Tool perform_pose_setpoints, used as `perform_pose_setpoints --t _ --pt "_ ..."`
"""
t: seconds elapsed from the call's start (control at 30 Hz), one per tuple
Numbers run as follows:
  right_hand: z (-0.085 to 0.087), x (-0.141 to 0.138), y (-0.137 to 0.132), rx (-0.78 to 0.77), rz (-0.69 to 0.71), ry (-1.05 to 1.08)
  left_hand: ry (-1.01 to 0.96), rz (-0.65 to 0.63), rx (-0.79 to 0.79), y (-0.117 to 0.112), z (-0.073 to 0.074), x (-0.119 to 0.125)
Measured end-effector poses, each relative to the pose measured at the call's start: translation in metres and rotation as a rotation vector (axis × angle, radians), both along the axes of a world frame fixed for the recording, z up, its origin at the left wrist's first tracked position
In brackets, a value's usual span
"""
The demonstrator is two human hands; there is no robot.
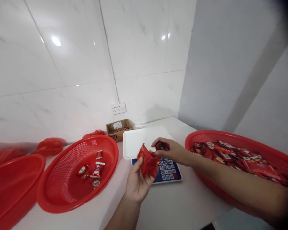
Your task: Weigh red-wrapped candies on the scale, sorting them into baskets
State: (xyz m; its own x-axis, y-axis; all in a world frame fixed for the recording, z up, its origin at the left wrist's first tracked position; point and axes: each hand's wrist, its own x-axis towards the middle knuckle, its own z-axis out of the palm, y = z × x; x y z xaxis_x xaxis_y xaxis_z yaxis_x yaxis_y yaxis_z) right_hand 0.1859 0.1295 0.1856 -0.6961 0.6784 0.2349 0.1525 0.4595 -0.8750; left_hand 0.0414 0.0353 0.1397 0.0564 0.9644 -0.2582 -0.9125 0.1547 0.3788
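Note:
My left hand is closed around a small red bag, held upright in front of the scale. The scale has a blue keypad and a white weighing tray. Coming from the right, my right hand curls its fingers around dark red wrapped candies. Its fingertips are at the bag's upper right edge; whether they pinch it is unclear. Several wrapped candies lie in a red plastic basket to the left.
At right, a red basket holds many red packets. Another red basket stands at far left, with a red bundle behind. A cardboard box sits on the white table near the wall, below a socket.

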Motion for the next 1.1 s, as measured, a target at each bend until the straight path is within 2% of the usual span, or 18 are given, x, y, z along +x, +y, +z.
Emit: perform_pose_setpoints --t 0.1,0.17,0.27,0.37,0.53,0.73,0.87,0.97,1.03,1.1 --pt "-0.005 -0.022 0.02 -0.176 -0.104 -0.059 0.021 0.104 -0.077 -0.01 -0.002 -0.015" --pt "-0.01 -0.035 0.035 -0.218 -0.154 -0.145 0.051 0.106 -0.081 -0.02 -0.006 -0.022" --pt "-0.014 -0.049 0.056 -0.195 -0.151 -0.283 0.104 0.082 -0.07 -0.034 -0.009 -0.028" --pt "-0.017 -0.057 0.073 -0.171 -0.215 -0.363 0.145 0.101 -0.13 -0.047 -0.01 -0.031" --pt "-0.019 -0.06 0.088 -0.199 -0.286 -0.383 0.22 0.118 -0.19 -0.058 -0.013 -0.035" --pt "-0.021 -0.064 0.096 -0.186 -0.343 -0.369 0.292 0.051 -0.142 -0.06 -0.021 -0.027" --pt "-0.012 -0.063 0.093 -0.089 -0.395 -0.312 0.313 0.025 -0.11 -0.06 -0.022 -0.024" --pt "-0.002 -0.056 0.073 -0.071 -0.367 -0.31 0.365 0.016 -0.071 -0.06 -0.022 -0.025" --pt "0.002 -0.049 0.048 -0.125 -0.228 -0.318 0.423 0.016 -0.036 -0.059 -0.023 -0.025" --pt "0.003 -0.04 0.018 -0.24 0.046 -0.335 0.498 0.028 0.019 -0.058 -0.025 -0.023"
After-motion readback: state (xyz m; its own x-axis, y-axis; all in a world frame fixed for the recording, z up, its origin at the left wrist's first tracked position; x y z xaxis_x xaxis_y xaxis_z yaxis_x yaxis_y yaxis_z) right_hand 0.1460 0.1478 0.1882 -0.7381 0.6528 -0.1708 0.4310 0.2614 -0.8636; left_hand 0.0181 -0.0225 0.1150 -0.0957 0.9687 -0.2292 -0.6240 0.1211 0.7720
